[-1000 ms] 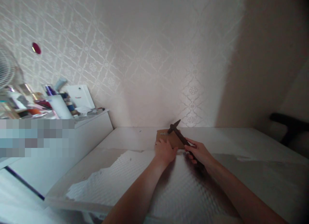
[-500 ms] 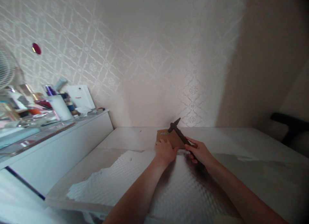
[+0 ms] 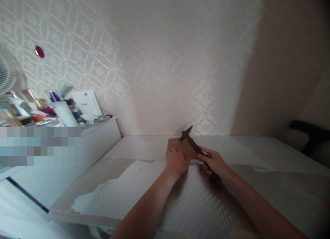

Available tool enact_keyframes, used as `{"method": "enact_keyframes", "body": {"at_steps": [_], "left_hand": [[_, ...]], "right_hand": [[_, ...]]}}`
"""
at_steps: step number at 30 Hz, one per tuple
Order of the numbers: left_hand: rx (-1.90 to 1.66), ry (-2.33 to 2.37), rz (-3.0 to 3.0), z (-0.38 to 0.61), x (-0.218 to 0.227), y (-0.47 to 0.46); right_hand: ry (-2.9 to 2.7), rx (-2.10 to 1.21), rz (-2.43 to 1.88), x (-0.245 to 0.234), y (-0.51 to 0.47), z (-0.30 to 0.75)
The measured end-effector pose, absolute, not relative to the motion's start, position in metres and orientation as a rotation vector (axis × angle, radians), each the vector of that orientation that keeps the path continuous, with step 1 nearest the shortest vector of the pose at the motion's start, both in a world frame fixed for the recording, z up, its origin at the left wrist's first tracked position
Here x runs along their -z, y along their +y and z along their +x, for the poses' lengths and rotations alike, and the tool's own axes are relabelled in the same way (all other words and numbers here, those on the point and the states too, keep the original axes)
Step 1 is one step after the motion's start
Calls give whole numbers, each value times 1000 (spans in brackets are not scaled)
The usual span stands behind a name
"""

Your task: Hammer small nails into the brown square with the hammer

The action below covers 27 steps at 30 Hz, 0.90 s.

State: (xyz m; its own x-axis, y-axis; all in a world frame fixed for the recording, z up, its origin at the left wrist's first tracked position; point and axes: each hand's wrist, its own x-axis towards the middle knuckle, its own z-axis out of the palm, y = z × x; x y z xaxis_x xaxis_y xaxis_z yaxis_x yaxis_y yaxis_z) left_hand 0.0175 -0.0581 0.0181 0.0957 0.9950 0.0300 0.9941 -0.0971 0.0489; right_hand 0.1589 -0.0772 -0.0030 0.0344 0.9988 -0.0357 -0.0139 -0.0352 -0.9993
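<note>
Against the wall end of the white table lies a small flat brown piece (image 3: 189,149); whether it is wood, leather or cardboard I cannot tell. Small silvery marks or bits show along its upper left part. My left hand (image 3: 177,161) rests on its lower left side, fingers spread over the surface. A hammer (image 3: 194,145) with a dark head and handle is gripped in my right hand (image 3: 211,160). The hammer's head is over the piece's far edge; contact with it is not clear. Under my forearms is a white quilted sheet (image 3: 123,185).
On the left stands a white cabinet (image 3: 100,142) crowded with bottles and a white box (image 3: 87,103); part of it is pixelated. A fan (image 3: 6,72) is at the far left. A black armrest-like part (image 3: 310,134) juts in at right. The patterned wall (image 3: 160,94) borders the table (image 3: 247,148).
</note>
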Motion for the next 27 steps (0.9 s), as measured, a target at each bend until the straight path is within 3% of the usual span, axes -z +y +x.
{"method": "enact_keyframes", "body": {"at_steps": [27], "left_hand": [[-67,2093,2302,18,-21,-61]], "right_hand": [[-1144,-1219,-1241,2,-78,158]]}}
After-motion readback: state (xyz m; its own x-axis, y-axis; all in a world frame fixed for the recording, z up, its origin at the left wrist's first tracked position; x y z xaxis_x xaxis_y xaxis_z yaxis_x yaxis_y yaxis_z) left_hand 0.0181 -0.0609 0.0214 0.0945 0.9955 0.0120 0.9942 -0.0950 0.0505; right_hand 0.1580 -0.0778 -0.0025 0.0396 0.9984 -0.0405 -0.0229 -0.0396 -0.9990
